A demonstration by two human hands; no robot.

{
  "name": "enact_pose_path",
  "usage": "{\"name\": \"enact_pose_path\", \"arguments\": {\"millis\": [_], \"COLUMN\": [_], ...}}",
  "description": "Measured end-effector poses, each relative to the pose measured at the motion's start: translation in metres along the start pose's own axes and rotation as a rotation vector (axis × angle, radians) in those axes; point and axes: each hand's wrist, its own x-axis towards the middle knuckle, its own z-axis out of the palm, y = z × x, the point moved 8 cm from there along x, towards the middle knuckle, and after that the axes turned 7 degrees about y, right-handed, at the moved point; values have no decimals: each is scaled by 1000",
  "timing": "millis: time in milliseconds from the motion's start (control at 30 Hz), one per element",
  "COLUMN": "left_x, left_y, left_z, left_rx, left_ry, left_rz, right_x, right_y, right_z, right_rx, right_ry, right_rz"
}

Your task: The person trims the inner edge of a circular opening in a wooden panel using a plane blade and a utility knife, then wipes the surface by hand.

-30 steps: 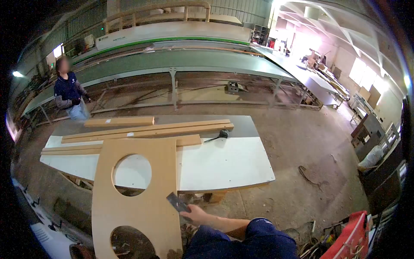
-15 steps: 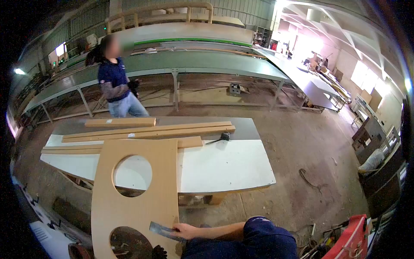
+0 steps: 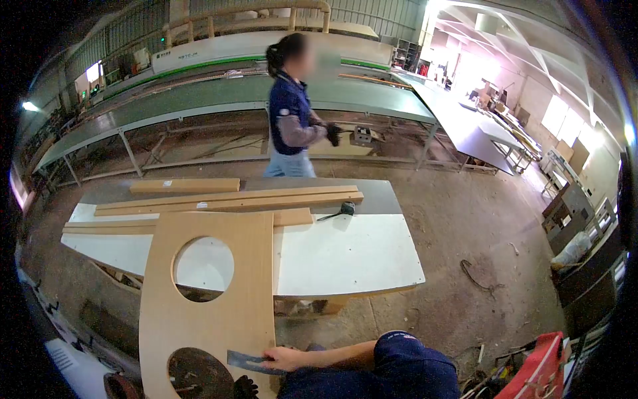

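One flat tool (image 3: 244,361) over the holed panel (image 3: 219,326), near its right edge; likely light, stiff, best held by one end | right hand (image 3: 284,359): fingers pinching tool | gloved left hand (image 3: 246,388): finger closure unclear.

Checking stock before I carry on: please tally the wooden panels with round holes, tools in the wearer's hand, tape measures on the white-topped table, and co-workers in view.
Wooden panel with round holes: 1
Flat tool in the right hand: 1
Tape measure on the white-topped table: 1
Co-worker: 1
Total: 4
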Motion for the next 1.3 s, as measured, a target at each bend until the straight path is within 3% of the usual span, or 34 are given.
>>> {"name": "enact_pose_path", "arguments": {"millis": [300,600,700,1300], "left_x": [-3,0,1,-18], "left_y": [-6,-8,-9,-25], "left_z": [0,-2,-2,-12], "left_rx": [-32,-60,-70,-197], "left_ry": [9,26,27,119], "left_rz": [-18,-34,-43,-99], "right_x": [1,4,9,2], "right_y": [-2,-3,2,-25], "right_z": [8,12,17,4], "right_rx": [-26,-72,-63,-91], "right_ry": [-25,-56,0,-53], "right_rz": [-73,-12,-135,-8]}}
